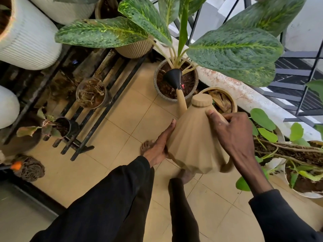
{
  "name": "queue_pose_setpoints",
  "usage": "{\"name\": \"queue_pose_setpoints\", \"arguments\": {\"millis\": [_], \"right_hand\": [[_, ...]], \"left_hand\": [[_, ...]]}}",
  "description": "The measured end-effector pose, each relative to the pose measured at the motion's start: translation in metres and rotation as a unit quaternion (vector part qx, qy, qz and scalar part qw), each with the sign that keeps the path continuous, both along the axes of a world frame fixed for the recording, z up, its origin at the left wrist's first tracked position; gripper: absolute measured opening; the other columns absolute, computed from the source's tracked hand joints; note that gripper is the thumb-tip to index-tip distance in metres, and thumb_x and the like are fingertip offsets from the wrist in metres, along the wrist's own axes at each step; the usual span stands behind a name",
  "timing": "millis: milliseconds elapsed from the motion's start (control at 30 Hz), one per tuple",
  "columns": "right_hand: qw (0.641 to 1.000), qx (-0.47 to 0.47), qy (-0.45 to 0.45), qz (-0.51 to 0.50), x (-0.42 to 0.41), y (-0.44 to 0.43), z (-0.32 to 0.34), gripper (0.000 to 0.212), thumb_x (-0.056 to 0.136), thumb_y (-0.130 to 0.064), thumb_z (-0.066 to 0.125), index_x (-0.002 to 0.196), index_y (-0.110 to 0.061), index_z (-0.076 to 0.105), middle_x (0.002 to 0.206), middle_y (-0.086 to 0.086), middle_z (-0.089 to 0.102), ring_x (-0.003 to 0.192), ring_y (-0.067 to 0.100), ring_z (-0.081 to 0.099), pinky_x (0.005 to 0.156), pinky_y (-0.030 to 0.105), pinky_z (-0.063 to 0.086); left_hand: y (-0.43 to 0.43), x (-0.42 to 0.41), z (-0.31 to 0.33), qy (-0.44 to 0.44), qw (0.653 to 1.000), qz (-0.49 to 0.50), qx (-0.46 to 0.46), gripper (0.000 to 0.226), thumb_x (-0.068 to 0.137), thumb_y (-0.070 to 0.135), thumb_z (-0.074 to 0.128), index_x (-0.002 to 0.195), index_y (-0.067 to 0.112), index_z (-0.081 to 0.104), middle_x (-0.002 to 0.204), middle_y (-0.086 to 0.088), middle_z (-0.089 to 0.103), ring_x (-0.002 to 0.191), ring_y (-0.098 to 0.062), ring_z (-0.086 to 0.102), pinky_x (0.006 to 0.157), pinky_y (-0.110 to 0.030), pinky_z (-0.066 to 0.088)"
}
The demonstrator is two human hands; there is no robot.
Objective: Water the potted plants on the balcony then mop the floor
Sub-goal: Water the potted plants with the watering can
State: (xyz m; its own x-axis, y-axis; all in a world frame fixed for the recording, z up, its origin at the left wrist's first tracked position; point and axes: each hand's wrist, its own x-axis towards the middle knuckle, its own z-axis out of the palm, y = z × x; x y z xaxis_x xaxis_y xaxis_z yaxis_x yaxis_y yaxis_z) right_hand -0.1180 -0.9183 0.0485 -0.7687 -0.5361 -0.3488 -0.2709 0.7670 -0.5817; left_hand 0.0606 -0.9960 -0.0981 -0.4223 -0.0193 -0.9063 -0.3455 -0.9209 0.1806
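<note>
A head-worn view looks down on a balcony's tan tiled floor. From twelve to two o'clock in the view spreads a large plant with broad speckled green leaves. It rises from a round grey pot of dark soil, just above the view's centre.

Toward five o'clock from the pot, a person holds a ribbed beige watering can. The can is tipped forward so that its spout reaches over the pot's near rim. The right hand is wrapped round the can's handle at three o'clock on its body, with the thumb on top and the fingers curled closed on it. The left hand lies flat against the can's side at nine o'clock, fingers straight, steadying rather than gripping. The black rose at the spout's tip hangs over the soil beside the stems. No stream of water can be made out.

The step in hand appears to be watering this plant. Doing it well likely calls for a gentle tilt, the right hand raising the back of the can while the left palm guides it. The rose should be low, under the leaves and inside the rim, and circle the stems so the soil wets evenly and nothing spills on the tiles. A mop head lies at eight o'clock, untouched.
</note>
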Motion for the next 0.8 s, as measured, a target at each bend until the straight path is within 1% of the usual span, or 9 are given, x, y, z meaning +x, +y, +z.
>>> {"name": "queue_pose_setpoints", "arguments": {"millis": [67,300,433,467,533,600,667,733,800], "right_hand": [[1.000,0.008,-0.003,-0.007,-0.001,-0.004,0.002,0.060,0.096,-0.044,0.071,0.059,0.003,0.066,0.045,-0.001,0.036,0.036,0.012,0.026,0.036,0.021,0.026],[1.000,0.021,-0.012,-0.003,-0.002,-0.013,0.008,0.054,0.096,-0.045,0.071,0.057,-0.006,0.068,0.045,0.001,0.042,0.036,0.009,0.028,0.035,0.018,0.021],[1.000,0.024,-0.010,-0.003,-0.002,-0.018,0.012,0.050,0.096,-0.044,0.071,0.063,-0.006,0.073,0.046,0.003,0.049,0.037,0.008,0.033,0.038,0.020,0.024],[1.000,0.026,-0.010,-0.003,-0.002,-0.019,0.012,0.049,0.096,-0.043,0.071,0.064,-0.006,0.074,0.046,0.002,0.049,0.037,0.008,0.033,0.037,0.017,0.023],[1.000,0.024,-0.009,-0.005,-0.001,-0.020,0.013,0.049,0.096,-0.042,0.072,0.062,-0.005,0.072,0.044,-0.001,0.044,0.035,0.007,0.031,0.034,0.017,0.029],[1.000,0.030,-0.004,0.001,-0.002,-0.021,0.014,0.052,0.096,-0.042,0.071,0.065,0.000,0.073,0.048,0.003,0.043,0.040,0.010,0.030,0.035,0.020,0.027],[0.999,0.038,0.002,0.010,-0.002,-0.023,0.016,0.052,0.097,-0.043,0.071,0.070,0.002,0.073,0.062,0.006,0.046,0.045,0.012,0.030,0.039,0.020,0.020],[0.999,0.036,0.007,0.015,-0.003,-0.024,0.018,0.046,0.097,-0.041,0.071,0.065,-0.009,0.067,0.065,0.006,0.045,0.046,0.011,0.030,0.040,0.020,0.020],[0.999,0.039,0.006,0.016,-0.003,-0.025,0.020,0.048,0.097,-0.042,0.071,0.062,-0.010,0.063,0.066,0.010,0.047,0.046,0.014,0.033,0.042,0.026,0.022]], "left_hand": [[-0.003,0.001,0.000,0.002,1.000,-0.003,0.001,0.082,0.077,0.079,0.068,0.138,0.025,0.058,0.132,-0.018,0.068,0.125,-0.041,0.062,0.105,-0.070,0.046],[-0.008,0.000,0.004,0.007,1.000,-0.006,0.006,0.084,0.076,0.080,0.068,0.138,0.025,0.058,0.133,-0.021,0.066,0.127,-0.043,0.061,0.105,-0.070,0.045],[-0.012,0.001,0.007,0.009,1.000,-0.015,0.014,0.088,0.071,0.082,0.071,0.137,0.026,0.059,0.133,-0.020,0.067,0.126,-0.042,0.061,0.105,-0.070,0.045],[-0.013,0.001,0.007,0.009,1.000,-0.016,0.016,0.088,0.069,0.083,0.072,0.137,0.027,0.059,0.132,-0.019,0.067,0.126,-0.042,0.062,0.104,-0.070,0.046],[-0.014,0.001,0.008,0.011,1.000,-0.019,0.015,0.088,0.068,0.083,0.072,0.136,0.029,0.060,0.132,-0.018,0.068,0.125,-0.041,0.062,0.104,-0.070,0.046],[-0.015,0.002,0.009,0.015,1.000,-0.023,0.012,0.086,0.070,0.084,0.071,0.135,0.029,0.061,0.130,-0.018,0.069,0.124,-0.041,0.063,0.103,-0.071,0.046],[-0.016,0.003,0.011,0.016,0.999,-0.027,0.011,0.084,0.070,0.084,0.071,0.133,0.028,0.063,0.126,-0.017,0.072,0.121,-0.041,0.066,0.101,-0.069,0.048],[-0.018,0.002,0.014,0.018,0.999,-0.030,0.011,0.083,0.071,0.083,0.070,0.131,0.027,0.064,0.122,-0.017,0.073,0.116,-0.038,0.069,0.097,-0.064,0.053],[-0.019,0.002,0.018,0.019,0.999,-0.035,0.011,0.082,0.072,0.083,0.068,0.132,0.027,0.064,0.124,-0.017,0.073,0.116,-0.038,0.068,0.093,-0.061,0.056]]}}
